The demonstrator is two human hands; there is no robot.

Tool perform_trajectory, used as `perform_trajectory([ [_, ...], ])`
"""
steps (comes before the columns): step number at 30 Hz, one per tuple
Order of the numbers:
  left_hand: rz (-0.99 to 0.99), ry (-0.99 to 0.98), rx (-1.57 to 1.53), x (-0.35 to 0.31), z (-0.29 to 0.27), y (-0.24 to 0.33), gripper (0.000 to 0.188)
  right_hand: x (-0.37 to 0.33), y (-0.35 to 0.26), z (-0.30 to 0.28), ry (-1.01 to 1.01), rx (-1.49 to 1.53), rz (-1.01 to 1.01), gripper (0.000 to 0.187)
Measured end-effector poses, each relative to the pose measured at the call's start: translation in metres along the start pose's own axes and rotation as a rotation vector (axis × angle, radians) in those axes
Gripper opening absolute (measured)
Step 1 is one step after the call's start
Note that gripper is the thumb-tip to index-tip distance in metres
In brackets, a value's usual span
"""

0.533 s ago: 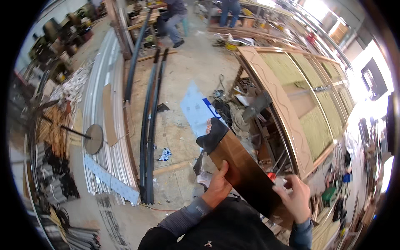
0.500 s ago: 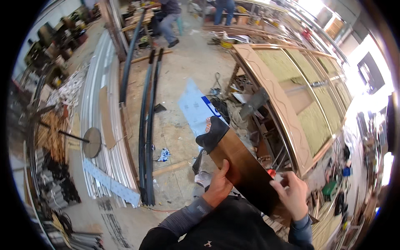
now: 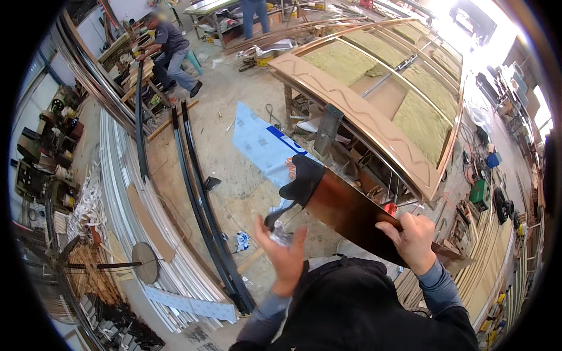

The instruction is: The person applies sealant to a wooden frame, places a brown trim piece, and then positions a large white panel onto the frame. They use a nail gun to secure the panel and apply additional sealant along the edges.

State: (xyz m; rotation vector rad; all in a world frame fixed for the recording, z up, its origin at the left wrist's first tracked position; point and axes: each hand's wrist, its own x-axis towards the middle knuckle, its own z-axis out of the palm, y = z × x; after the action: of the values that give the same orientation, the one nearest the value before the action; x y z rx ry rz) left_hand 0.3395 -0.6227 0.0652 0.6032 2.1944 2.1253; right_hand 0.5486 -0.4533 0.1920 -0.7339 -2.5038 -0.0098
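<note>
A long strip of shiny brown sheet metal [image 3: 354, 212] slants across in front of me. My right hand [image 3: 413, 241] grips its near part, thumb on the face and fingers bent over the edge. Toward the far end, black film [image 3: 304, 180] is peeled back in a fold. Beyond the fold lies a pale blue film-like stretch [image 3: 257, 143] with a dark blue band. My left hand [image 3: 282, 255] is off the sheet, fingers apart and slightly blurred, beside a dark dangling strip and a crumpled silvery piece [image 3: 281, 235]. Whether it touches either, I cannot tell.
A large framed panel [image 3: 357, 108] with yellowish insulation rests on a cluttered bench to the right. Long black tubes [image 3: 202, 199] and pale metal profiles [image 3: 120, 175] lie on the floor at left. A person [image 3: 170, 50] sits at the far left; another person [image 3: 254, 17] stands behind.
My left hand has come off the sheet and opened to its left. My right hand has taken hold of the sheet's edge. The view has swung to the right.
</note>
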Motion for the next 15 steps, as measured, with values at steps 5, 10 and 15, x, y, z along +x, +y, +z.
perform_trajectory([
  [5, 0.557, -0.147, 0.425, 0.101, 0.043, 0.03, 0.094, -0.007, 0.008, -0.011, -0.041, -0.01, 0.02, 0.048],
  [10, 0.581, -0.338, 0.4, 0.099, 0.052, -0.019, 0.035, -0.002, 0.019, -0.023, -0.012, -0.069, 0.0, 0.049],
  [15, 0.878, -0.24, 0.407, 0.089, 0.056, -0.013, 0.029, 0.003, 0.04, -0.033, -0.06, -0.141, -0.068, 0.051],
])
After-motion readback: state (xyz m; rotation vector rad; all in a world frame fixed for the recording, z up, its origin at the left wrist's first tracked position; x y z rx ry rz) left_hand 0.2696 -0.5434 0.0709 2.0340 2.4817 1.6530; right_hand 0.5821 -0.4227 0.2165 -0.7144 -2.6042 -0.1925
